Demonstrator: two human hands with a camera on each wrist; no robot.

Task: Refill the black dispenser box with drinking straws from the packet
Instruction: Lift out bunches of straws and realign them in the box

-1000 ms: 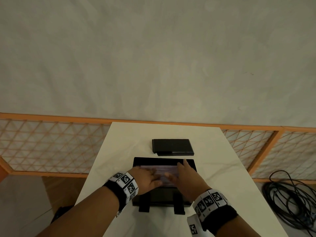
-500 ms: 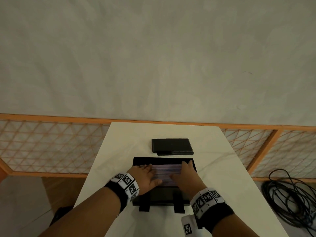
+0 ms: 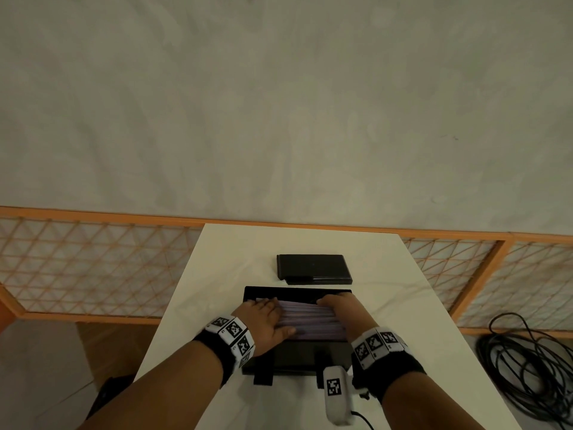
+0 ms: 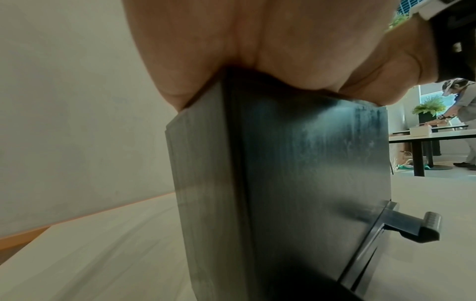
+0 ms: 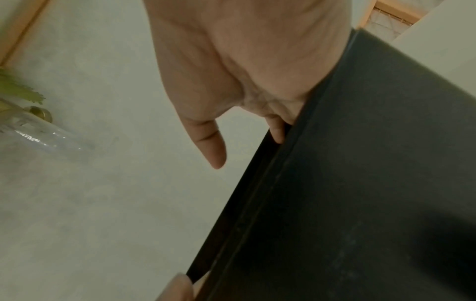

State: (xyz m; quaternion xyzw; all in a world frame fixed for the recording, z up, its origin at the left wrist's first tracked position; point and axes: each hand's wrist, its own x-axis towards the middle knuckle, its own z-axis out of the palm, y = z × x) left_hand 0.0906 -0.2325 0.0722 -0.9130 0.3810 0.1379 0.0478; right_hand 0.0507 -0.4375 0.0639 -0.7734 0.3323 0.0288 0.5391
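Note:
The black dispenser box (image 3: 294,356) stands open on the white table, with pale purple straws (image 3: 313,321) lying across its inside. My left hand (image 3: 263,316) lies flat on the left end of the straws, fingers spread. My right hand (image 3: 336,307) rests over their right end, fingers reaching into the box. In the left wrist view the palm (image 4: 257,51) sits on the box's top edge (image 4: 309,183). In the right wrist view the right hand (image 5: 244,61) lies against the box wall (image 5: 360,183), thumb (image 5: 211,146) sticking out free. No packet shows.
The box's black lid (image 3: 313,268) lies flat just behind it. The table (image 3: 403,305) is narrow, with an orange lattice railing (image 3: 93,274) beyond it. A coil of black cable (image 3: 527,367) lies on the floor at the right. Two black feet (image 3: 263,378) jut from the box front.
The hands have slid apart from the middle of the straws toward the two ends, so more of the straws shows between them.

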